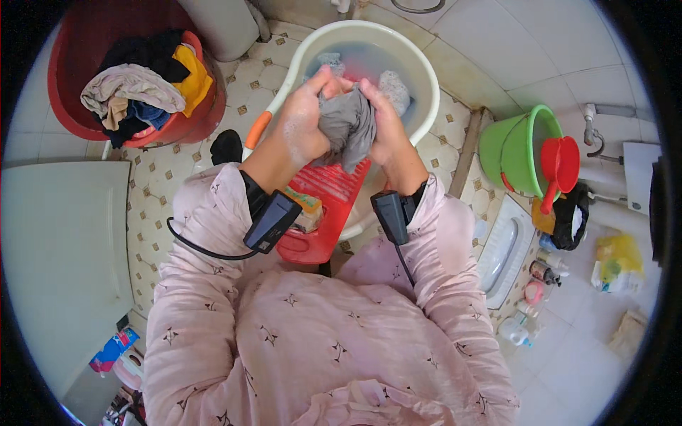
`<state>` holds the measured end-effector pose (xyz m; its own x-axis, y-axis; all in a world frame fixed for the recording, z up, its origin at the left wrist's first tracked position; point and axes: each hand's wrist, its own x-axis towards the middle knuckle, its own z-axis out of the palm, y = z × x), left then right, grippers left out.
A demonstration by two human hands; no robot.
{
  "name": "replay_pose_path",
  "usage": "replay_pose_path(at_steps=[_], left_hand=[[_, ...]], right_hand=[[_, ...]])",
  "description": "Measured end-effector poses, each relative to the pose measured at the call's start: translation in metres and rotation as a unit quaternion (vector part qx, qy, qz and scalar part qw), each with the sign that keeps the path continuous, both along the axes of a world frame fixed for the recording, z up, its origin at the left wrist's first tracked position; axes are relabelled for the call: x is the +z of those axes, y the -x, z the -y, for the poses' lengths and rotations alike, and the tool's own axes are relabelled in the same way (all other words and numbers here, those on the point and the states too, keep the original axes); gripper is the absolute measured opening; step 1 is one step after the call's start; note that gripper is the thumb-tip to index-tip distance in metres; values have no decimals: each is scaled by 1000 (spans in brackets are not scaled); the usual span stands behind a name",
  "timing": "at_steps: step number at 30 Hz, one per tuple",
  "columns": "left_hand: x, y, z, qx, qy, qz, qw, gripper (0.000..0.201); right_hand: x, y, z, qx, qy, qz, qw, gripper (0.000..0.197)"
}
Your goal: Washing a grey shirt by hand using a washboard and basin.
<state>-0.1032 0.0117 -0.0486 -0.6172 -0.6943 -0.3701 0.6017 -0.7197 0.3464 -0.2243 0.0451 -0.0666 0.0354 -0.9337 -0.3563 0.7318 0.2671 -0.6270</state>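
Both bare forearms [272, 169] reach away from the near side, flanking the far part of a red washboard [339, 206], with the left hand [304, 122] and right hand [388, 133] angled inward. Between them, a bunched grey cloth [347, 126] lies against the fingers, which clamp it from left and right, over the white basin [426, 65].

I can't see the part of the red washboard [330, 195] under the grey cloth [348, 126]. At top centre my view crops a white fitting [342, 6]; lower left, small items [122, 410] defeat me.
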Motion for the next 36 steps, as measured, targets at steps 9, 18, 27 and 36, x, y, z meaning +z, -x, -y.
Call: replay_pose_path(at_steps=[9,18,27,36], left_hand=[[-4,9,7,89,37,202,975,22],[-15,19,-13,139,46,253,956,28],[-21,6,-2,111,127,392,904,36],[-30,22,-23,147,97,328,928,30]], right_hand=[[-25,13,-4,-52,43,-257,964,11],[-12,-29,-18,-197,187,-639,720,16],[2,-51,-33,-151,268,-662,683,17],[1,-31,-18,-171,141,-656,722,15]])
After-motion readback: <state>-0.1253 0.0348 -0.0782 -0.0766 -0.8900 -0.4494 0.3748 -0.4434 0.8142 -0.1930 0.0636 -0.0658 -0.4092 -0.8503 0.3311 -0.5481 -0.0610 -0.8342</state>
